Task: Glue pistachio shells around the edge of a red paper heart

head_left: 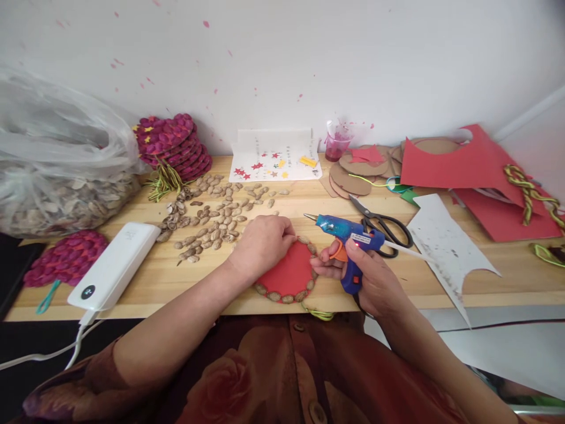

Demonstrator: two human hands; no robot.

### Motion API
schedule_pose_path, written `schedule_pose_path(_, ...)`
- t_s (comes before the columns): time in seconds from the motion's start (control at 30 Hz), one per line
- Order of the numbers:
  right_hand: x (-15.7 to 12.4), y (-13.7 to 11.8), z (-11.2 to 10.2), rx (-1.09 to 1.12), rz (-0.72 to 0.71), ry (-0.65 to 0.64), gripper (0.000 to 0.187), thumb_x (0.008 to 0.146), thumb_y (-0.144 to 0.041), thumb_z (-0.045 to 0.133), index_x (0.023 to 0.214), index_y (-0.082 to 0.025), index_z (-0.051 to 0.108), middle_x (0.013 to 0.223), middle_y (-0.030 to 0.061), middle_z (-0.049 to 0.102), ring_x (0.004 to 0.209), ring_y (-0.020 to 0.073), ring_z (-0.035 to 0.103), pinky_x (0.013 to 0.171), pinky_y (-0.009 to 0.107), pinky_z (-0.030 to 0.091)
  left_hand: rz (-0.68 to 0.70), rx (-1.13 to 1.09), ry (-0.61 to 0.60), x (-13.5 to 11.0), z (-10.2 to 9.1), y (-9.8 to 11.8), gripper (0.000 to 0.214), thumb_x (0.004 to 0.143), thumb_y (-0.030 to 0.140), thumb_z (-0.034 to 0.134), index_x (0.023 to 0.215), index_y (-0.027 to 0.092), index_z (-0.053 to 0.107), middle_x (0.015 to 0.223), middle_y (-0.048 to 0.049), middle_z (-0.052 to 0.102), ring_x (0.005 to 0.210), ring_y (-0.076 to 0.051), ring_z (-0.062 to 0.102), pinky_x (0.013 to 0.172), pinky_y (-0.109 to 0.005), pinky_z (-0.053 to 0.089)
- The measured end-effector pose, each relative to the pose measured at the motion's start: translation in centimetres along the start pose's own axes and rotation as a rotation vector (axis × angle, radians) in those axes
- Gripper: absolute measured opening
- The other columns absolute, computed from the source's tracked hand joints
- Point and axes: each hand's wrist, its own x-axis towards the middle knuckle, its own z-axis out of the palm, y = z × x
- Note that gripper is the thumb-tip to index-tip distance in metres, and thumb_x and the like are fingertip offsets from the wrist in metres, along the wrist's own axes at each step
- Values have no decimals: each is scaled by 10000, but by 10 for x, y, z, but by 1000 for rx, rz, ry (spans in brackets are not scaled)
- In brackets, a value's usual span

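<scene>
A round red card disc (286,271) lies in front of me, with brown peanut shells (288,298) set along its rim. My left hand (263,244) is closed over the disc's far left edge, fingertips at the rim. Whatever its fingers pinch there is hidden. My right hand (368,271) grips a blue hot glue gun (353,232) with an orange trigger. The gun's metal nozzle points left, above the table beyond the disc, and a white glue stick (406,249) sticks out behind. Some right fingertips reach the disc's right rim.
Loose peanut shells (216,227) spread left of the disc. Black-handled scissors (384,227) lie behind the glue gun. A white power bank (115,265), a plastic bag of shells (57,188), stacked purple discs (176,144), red card (445,168) and a plastic cup (336,146) surround the work.
</scene>
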Motion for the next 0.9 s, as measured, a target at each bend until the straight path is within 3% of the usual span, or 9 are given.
schedule_pose_path(0.37,0,2,-2,-5,-27,-10,315,849,-513,767,837,-200,733,855,44,742,909,237,784,838,353,643,39,52,23,2,0,2,170,858,235,624,848,183,785,822,-92,768,783,-251,682,750,-344,458)
schedule_pose_path(0.5,-1,2,-2,-7,-37,2,318,866,-510,750,833,-195,724,874,51,741,900,231,783,820,341,645,28,-73,31,4,-2,-5,141,839,227,657,820,180,788,758,-72,749,723,-226,656,725,-332,450)
schedule_pose_path(0.6,-2,3,-2,-16,-61,6,316,868,-507,748,836,-195,720,866,52,738,891,233,783,782,328,648,-21,-344,73,4,-5,-16,108,813,262,723,776,176,778,663,-28,702,650,-178,613,684,-298,444)
schedule_pose_path(0.67,-3,4,-1,-23,-91,9,314,869,-509,745,841,-198,718,864,52,736,878,233,782,748,319,648,-57,-636,77,1,-8,-23,121,769,281,783,752,163,764,646,-9,682,611,-143,580,642,-267,438)
schedule_pose_path(0.8,-6,8,0,-41,-171,-3,308,882,-513,726,855,-206,722,922,66,741,881,236,771,684,307,641,-186,-1260,-99,-10,-9,-32,317,610,350,928,750,132,745,640,-7,666,536,-85,523,554,-211,425)
schedule_pose_path(0.9,-10,13,-1,-78,-245,-15,281,927,-487,677,880,-215,727,981,77,743,890,232,754,632,290,624,-233,-1526,-203,-20,-8,-32,402,543,362,982,725,113,725,637,-15,655,519,-60,518,521,-175,425)
